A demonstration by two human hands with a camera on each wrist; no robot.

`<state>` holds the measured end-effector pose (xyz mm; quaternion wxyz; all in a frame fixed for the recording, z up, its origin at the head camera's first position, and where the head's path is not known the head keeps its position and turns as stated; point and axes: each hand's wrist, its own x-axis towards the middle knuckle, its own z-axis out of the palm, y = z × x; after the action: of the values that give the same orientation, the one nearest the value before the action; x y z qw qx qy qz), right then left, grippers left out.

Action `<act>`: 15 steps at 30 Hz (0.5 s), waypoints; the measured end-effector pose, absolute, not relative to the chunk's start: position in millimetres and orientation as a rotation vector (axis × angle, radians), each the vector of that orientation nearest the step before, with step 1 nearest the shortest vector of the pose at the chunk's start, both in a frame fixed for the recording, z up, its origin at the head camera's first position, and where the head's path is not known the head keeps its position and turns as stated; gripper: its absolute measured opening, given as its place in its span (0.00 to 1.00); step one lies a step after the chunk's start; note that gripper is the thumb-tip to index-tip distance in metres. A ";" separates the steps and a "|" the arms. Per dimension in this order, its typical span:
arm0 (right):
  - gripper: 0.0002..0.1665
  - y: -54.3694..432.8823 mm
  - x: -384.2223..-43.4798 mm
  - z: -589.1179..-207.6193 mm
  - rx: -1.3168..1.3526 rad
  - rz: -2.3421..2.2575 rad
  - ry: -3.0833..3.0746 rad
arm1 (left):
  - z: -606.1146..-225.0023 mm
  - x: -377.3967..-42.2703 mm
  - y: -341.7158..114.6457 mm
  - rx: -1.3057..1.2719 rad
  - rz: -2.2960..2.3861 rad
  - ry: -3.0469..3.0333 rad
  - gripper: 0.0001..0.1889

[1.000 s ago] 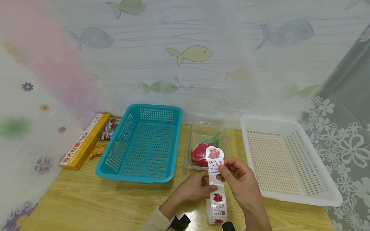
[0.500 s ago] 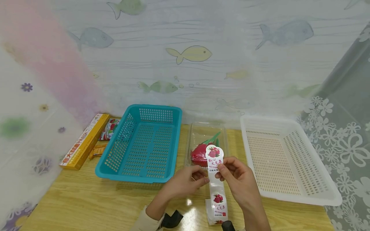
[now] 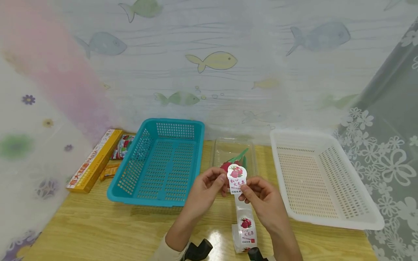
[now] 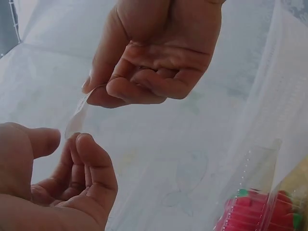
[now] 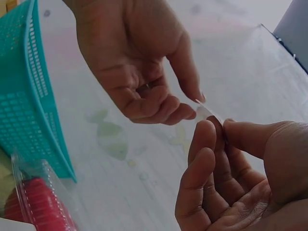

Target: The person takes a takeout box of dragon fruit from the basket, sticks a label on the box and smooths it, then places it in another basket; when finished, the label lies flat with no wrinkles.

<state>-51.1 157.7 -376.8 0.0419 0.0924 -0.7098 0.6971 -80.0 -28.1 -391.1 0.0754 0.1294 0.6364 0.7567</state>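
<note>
In the head view, my right hand (image 3: 261, 197) pinches the lower right edge of a white dragon fruit sticker (image 3: 236, 178) between thumb and fingers. My left hand (image 3: 204, 188) is raised at the sticker's left edge. In the left wrist view, its thumb and fingertips stand apart around the free end of the sticker (image 4: 77, 118); whether they touch it I cannot tell. Below lies the sticker roll (image 3: 246, 232), its bare backing strip running up behind the sticker. Behind the hands, a clear plastic clamshell box (image 3: 217, 152) holds a red dragon fruit (image 3: 227, 166) with green tips, partly hidden.
A teal basket (image 3: 111, 194) stands to the left and a white basket (image 3: 365, 224) to the right. Left of the teal basket lie a yellow pasta box (image 3: 94, 163), a red printed packet (image 3: 122, 146) and an orange packet (image 3: 109, 171). A printed curtain (image 3: 209, 90) hangs behind.
The sticker has shifted left, and its bottom edge now stands off the strip. My left hand has moved up from beside the strip to the sticker's left edge. The right hand keeps its pinch.
</note>
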 end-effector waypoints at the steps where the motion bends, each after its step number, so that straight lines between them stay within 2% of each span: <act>1: 0.03 157.1 -51.6 -377.4 0.280 2.131 -2.180 | -390.7 -80.2 -27.5 0.379 2.280 1.903 0.13; 4: 0.02 155.9 -52.7 -378.7 0.265 2.121 -2.207 | -389.8 -80.7 -26.1 0.357 2.287 1.906 0.11; 8: 0.09 155.6 -54.4 -379.6 0.237 2.093 -2.256 | -389.4 -82.4 -24.5 0.329 2.277 1.934 0.11; 15: 0.10 156.6 -57.3 -381.3 0.111 2.015 -2.361 | -393.1 -89.7 -21.9 0.310 2.226 2.042 0.09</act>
<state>-57.3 156.6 -381.3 0.0179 0.0357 -0.7599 0.6488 -89.7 -21.9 -393.1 0.0526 0.1020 0.6716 0.7320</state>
